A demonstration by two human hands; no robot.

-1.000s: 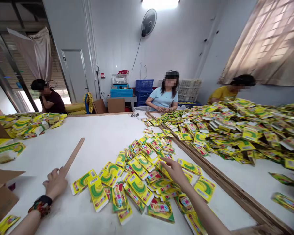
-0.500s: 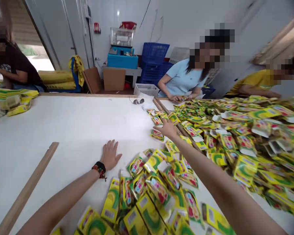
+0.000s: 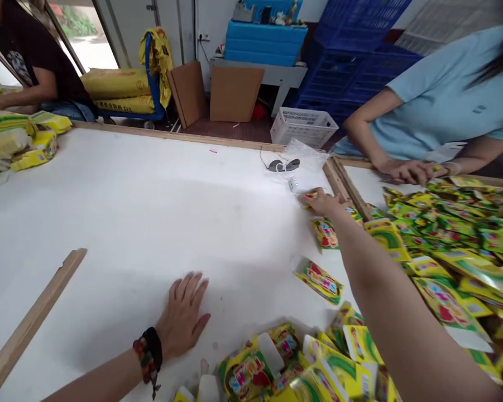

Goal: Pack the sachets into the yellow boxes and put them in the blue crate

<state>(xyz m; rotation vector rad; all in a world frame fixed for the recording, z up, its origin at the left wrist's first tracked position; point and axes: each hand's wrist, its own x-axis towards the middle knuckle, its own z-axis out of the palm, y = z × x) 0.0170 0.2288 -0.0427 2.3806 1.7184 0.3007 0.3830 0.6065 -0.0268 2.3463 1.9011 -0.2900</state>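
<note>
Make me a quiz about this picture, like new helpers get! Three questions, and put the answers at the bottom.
1. True or false: the left hand is holding something up in the air.

2. Pick one: which hand is at the far boxes?
A) left
B) right

3. Fill the gap: the shirt across the table, on the right side of the picture, is light ____.

Key:
1. False. It rests palm down on the table.
2. B. The right hand reaches out there.
3. Blue.
</note>
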